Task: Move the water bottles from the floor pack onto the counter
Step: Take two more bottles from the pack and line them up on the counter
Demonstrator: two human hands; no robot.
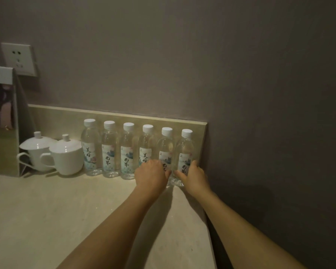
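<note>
Beige counter (66, 210) — grey wall (182, 55).

six water bottles (128, 151), two lidded cups (66, 156), perhaps one wall socket (18, 59)

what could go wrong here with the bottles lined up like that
The right hand holds the end bottle close to the counter's right edge; a slip could send it off. The left hand grips the fifth bottle in a tight row, so a nudge may topple the fourth bottle toward the lidded cups.
</note>
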